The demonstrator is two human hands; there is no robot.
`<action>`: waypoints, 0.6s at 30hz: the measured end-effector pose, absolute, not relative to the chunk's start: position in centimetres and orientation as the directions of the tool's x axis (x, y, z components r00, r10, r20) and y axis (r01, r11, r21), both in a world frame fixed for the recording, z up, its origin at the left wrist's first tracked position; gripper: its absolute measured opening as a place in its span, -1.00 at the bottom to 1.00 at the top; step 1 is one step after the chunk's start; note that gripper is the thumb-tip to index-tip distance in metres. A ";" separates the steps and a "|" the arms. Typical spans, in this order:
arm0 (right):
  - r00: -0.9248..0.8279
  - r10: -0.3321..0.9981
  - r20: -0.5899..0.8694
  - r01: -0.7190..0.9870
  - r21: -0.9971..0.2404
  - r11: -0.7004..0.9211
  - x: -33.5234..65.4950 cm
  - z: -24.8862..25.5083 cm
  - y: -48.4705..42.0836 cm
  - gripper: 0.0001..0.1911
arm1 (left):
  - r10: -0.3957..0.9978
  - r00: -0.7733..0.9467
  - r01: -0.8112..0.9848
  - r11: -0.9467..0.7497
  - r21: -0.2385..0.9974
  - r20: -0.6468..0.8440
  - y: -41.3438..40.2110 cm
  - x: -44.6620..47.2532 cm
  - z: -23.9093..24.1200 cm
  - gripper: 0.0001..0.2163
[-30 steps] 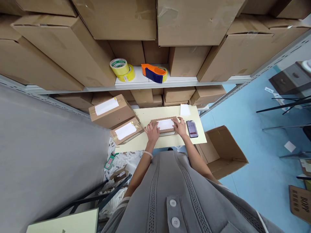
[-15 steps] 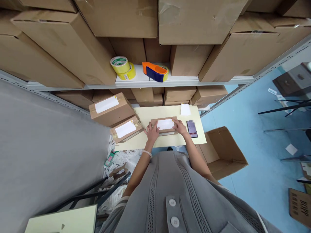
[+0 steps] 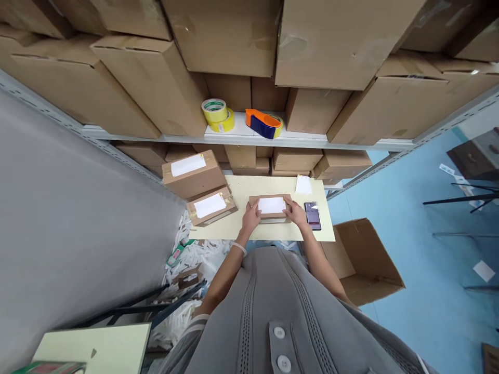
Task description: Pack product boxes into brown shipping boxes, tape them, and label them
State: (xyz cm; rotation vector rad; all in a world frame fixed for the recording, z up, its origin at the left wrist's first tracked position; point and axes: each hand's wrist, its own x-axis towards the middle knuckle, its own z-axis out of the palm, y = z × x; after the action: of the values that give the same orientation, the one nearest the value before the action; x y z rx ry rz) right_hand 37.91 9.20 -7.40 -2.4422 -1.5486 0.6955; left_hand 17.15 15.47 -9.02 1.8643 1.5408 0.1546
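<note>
A small brown cardboard box [image 3: 271, 216] with a white label [image 3: 272, 205] on its top lies on the cream tabletop [image 3: 234, 231] in front of me. My left hand [image 3: 251, 217] grips its left end, thumb by the label's edge. At the right end, my right hand [image 3: 296, 213] holds the box with bent fingers near the label's right side. A phone [image 3: 312, 216] lies just right of my right hand. Left of the box are two more labelled boxes, a larger one [image 3: 195, 179] behind a smaller one [image 3: 211, 206].
Yellow tape rolls [image 3: 218, 115] and an orange-and-blue tape dispenser [image 3: 264, 123] sit on the shelf [image 3: 241, 139] among large cartons. A white paper [image 3: 303, 184] lies at the table's back right. An opened carton [image 3: 362, 259] stands on the floor at right; paper scraps [image 3: 202, 257] litter the left.
My left fingers, spread wider before, are now drawn in at the box's left end. The box sits straighter, and the whole view has shifted slightly.
</note>
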 end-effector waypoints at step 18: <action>-0.005 0.996 0.087 0.921 -0.387 0.038 25.1 7.9 18.9 -0.40 | 0.997 -0.024 0.869 -0.017 0.495 0.076 17.4 1.8 5.7 -0.50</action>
State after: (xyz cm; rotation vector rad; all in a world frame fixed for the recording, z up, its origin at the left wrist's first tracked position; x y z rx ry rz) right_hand 25.06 18.95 7.86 -1.9453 -1.9894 0.3131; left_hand 1.83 17.36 5.70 1.9550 1.9628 0.6000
